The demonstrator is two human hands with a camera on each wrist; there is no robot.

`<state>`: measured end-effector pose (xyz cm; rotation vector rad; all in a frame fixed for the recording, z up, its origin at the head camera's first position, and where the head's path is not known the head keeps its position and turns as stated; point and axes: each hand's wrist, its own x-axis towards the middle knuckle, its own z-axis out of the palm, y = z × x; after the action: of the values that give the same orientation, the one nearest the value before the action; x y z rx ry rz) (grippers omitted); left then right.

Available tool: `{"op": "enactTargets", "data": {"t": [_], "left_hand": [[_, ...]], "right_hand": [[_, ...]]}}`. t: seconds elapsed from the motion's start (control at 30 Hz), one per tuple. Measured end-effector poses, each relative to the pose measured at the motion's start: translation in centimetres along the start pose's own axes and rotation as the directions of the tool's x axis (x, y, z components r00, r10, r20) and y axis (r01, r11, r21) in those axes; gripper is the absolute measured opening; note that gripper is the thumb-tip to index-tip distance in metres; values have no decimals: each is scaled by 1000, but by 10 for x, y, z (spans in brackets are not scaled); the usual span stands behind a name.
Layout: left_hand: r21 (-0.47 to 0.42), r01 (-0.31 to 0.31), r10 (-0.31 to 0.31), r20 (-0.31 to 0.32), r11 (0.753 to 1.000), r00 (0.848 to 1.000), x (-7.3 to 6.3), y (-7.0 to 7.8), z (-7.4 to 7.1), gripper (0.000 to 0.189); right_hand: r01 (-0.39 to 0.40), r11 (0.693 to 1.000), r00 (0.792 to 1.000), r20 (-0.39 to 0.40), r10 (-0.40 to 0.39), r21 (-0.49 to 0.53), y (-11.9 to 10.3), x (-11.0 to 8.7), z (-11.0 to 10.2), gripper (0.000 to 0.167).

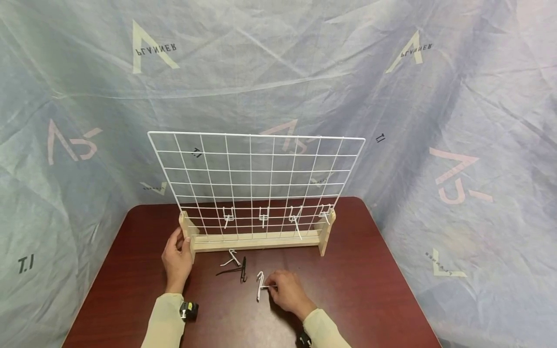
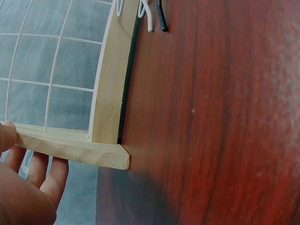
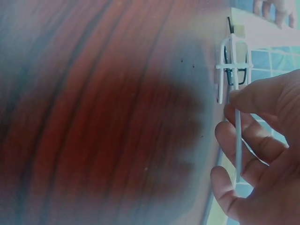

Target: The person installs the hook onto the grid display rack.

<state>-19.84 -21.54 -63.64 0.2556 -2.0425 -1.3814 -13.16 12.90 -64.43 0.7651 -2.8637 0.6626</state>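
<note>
In the head view a white wire grid panel (image 1: 256, 135) stands in a light wooden stand (image 1: 256, 242). My left hand (image 1: 177, 263) holds the stand's left end piece (image 2: 70, 149), thumb on one side and fingers on the other. My right hand (image 1: 288, 291) is in front of the stand and pinches a white wire hook (image 1: 259, 288) by its straight prong. The hook's double-wire end (image 3: 234, 66) points away from the fingers in the right wrist view. Beside it on the table lie a black hook (image 1: 243, 271) and another white hook (image 1: 235, 257).
Several white hooks (image 1: 263, 217) hang in a row low on the grid, the right ones with prongs jutting forward. The dark red table (image 1: 361, 290) has rounded back corners. Pale printed cloth (image 1: 87, 203) surrounds it on the back and sides.
</note>
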Motion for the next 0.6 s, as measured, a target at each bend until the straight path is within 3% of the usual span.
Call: {"op": "enactTargets", "data": {"t": [0.2,0.47,0.6], "left_hand": [[8,2,-2,2,1000,1000,0,0,0,43],[13,5,-5,5,1000,1000,1,-2,1,42],[13,5,-5,3,1000,1000,1,-2,1,42]], "right_hand": [[14,998,998,-60,-10,69,1,0,-2,15],[-47,956,991,-104,81,290,-2,2,-7,14],[-66,945,984,-138,116,321,-4,2,-10,19]]}}
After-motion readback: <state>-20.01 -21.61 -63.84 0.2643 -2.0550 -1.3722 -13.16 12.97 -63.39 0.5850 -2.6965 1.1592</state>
